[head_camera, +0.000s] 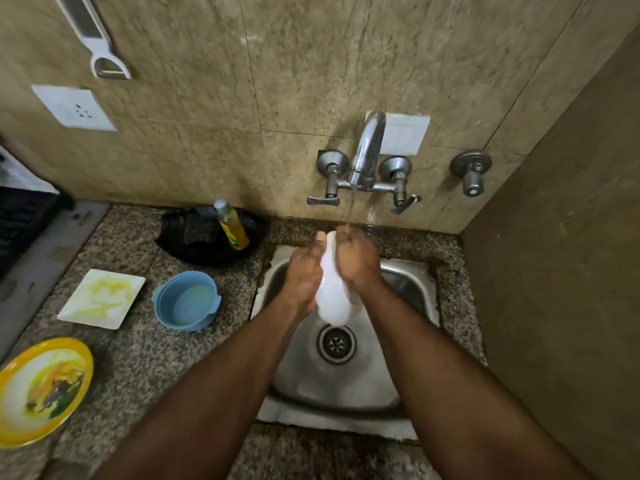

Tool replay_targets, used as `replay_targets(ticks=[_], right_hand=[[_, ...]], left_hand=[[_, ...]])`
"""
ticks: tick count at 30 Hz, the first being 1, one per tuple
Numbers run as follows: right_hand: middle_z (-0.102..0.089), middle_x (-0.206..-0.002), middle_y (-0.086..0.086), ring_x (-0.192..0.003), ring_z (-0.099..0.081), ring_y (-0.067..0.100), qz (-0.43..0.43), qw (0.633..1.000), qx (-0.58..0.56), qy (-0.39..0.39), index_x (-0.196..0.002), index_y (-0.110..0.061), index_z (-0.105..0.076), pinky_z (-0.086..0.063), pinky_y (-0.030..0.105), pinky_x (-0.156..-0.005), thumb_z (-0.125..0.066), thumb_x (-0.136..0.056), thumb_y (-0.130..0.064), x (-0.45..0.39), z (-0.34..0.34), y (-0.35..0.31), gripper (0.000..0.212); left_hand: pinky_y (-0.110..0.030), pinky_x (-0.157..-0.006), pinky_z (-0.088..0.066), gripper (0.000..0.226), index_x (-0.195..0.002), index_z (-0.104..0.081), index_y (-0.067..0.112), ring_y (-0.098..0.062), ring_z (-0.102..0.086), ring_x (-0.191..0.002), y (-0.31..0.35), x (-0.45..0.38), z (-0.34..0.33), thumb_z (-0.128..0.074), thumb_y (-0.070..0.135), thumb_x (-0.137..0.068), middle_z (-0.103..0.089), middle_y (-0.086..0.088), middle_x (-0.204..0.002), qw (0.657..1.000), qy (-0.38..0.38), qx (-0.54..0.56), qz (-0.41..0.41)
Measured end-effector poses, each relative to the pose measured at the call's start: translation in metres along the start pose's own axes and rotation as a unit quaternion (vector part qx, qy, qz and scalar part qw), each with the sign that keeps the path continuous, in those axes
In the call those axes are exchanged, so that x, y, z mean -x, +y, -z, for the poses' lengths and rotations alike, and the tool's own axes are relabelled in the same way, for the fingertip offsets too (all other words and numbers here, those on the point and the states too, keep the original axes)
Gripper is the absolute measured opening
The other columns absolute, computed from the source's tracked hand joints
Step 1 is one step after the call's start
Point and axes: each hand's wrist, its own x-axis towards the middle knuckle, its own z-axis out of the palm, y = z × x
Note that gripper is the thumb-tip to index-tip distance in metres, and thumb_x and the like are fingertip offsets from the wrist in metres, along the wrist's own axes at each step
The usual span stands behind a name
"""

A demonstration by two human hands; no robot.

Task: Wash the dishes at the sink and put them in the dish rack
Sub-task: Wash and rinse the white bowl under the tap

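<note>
Both hands hold a white dish on edge over the steel sink, under a thin stream from the tap. My left hand grips its left side, thumb on the rim. My right hand clasps its right side and top, where the water lands. On the counter to the left wait a blue bowl, a white square plate smeared yellow, and a yellow round plate with food stains. A black rack sits at the far left edge.
A black tray behind the blue bowl holds a yellow soap bottle and a dark scrubber. The side wall closes in right of the sink. A spare valve and a wall socket are on the back wall.
</note>
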Motion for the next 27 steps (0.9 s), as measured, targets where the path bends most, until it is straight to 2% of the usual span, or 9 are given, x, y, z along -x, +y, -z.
replay_targets(ticks=[3,6,9,11,13,15,18,22,27], right_hand=[[-0.061,-0.14,0.016,-0.131,-0.055,0.032,0.104,0.992,0.067,0.028,-0.137,-0.007,-0.061,-0.04,0.037,-0.113,-0.027,-0.101,-0.036,0.012,0.0,-0.006,0.058],[-0.052,-0.152,0.007,-0.147,-0.04,0.021,0.29,0.953,0.066,0.059,-0.146,-0.009,-0.054,-0.023,0.04,-0.125,-0.03,-0.106,-0.029,0.035,-0.011,0.001,0.051],[-0.055,-0.151,-0.003,-0.145,-0.043,0.016,0.235,0.97,0.011,0.059,-0.143,-0.021,-0.059,-0.027,0.039,-0.122,-0.033,-0.104,-0.032,0.031,-0.017,0.006,0.048],[-0.062,-0.143,-0.003,-0.132,-0.054,0.017,0.112,0.99,-0.078,0.03,-0.134,-0.029,-0.067,-0.039,0.036,-0.113,-0.037,-0.096,-0.039,0.019,-0.016,0.005,0.049],[-0.069,-0.128,-0.001,-0.107,-0.064,0.017,-0.056,0.987,-0.15,-0.032,-0.119,-0.03,-0.072,-0.049,0.031,-0.091,-0.042,-0.091,-0.05,0.006,-0.005,-0.002,0.045],[-0.072,-0.115,0.002,-0.089,-0.063,0.014,-0.138,0.976,-0.139,-0.093,-0.111,-0.025,-0.072,-0.043,0.027,-0.072,-0.047,-0.093,-0.057,-0.005,0.006,-0.004,0.043],[-0.071,-0.107,-0.001,-0.093,-0.063,0.022,-0.124,0.987,-0.089,-0.058,-0.114,-0.022,-0.072,-0.042,0.03,-0.078,-0.051,-0.088,-0.065,-0.009,0.014,-0.007,0.054],[-0.073,-0.101,-0.007,-0.091,-0.066,0.019,-0.053,0.996,-0.062,-0.025,-0.107,-0.027,-0.073,-0.05,0.03,-0.08,-0.052,-0.088,-0.06,-0.003,0.01,-0.006,0.044],[-0.071,-0.126,-0.003,-0.112,-0.065,0.02,0.041,0.999,-0.005,-0.002,-0.122,-0.031,-0.071,-0.05,0.037,-0.098,-0.036,-0.089,-0.057,-0.001,0.004,-0.003,0.055]], left_hand=[[-0.03,-0.069,-0.06,0.045,-0.109,-0.075,0.0,-0.024,-0.077,-0.081,0.003,0.002,0.004,-0.052,0.04,-0.107,-0.079,-0.01,-0.087,1.0,0.004,-0.006,-0.009],[-0.028,-0.09,-0.058,0.037,-0.116,-0.074,0.005,-0.022,-0.075,-0.107,0.009,0.0,0.01,-0.049,0.031,-0.11,-0.079,-0.008,-0.107,0.999,-0.02,0.0,-0.046],[-0.042,-0.099,-0.056,0.035,-0.111,-0.076,0.006,-0.031,-0.073,-0.108,0.007,-0.001,0.014,-0.053,0.032,-0.108,-0.078,-0.015,-0.109,0.999,-0.019,0.01,-0.045],[-0.041,-0.084,-0.059,0.036,-0.102,-0.076,0.006,-0.032,-0.074,-0.091,0.004,0.002,0.014,-0.055,0.035,-0.107,-0.077,-0.015,-0.095,0.999,0.004,0.008,-0.035],[-0.039,-0.074,-0.058,0.034,-0.094,-0.075,0.01,-0.031,-0.071,-0.082,0.001,0.007,0.012,-0.058,0.038,-0.105,-0.075,-0.012,-0.086,1.0,0.003,-0.001,-0.022],[-0.044,-0.079,-0.061,0.035,-0.103,-0.075,0.011,-0.035,-0.073,-0.087,-0.002,0.012,0.012,-0.058,0.041,-0.104,-0.077,-0.014,-0.095,1.0,-0.014,0.001,-0.008],[-0.047,-0.082,-0.062,0.039,-0.123,-0.07,0.007,-0.038,-0.074,-0.095,-0.002,0.014,0.01,-0.058,0.039,-0.104,-0.076,-0.022,-0.11,0.999,-0.024,0.023,0.014],[-0.043,-0.075,-0.062,0.043,-0.124,-0.07,0.007,-0.037,-0.075,-0.092,0.01,0.008,0.006,-0.055,0.042,-0.105,-0.075,-0.024,-0.11,0.998,-0.034,0.024,0.054],[-0.054,-0.084,-0.063,0.049,-0.112,-0.072,0.008,-0.035,-0.075,-0.088,0.029,-0.003,-0.002,-0.057,0.054,-0.102,-0.078,-0.016,-0.095,0.996,-0.009,-0.039,0.074]])
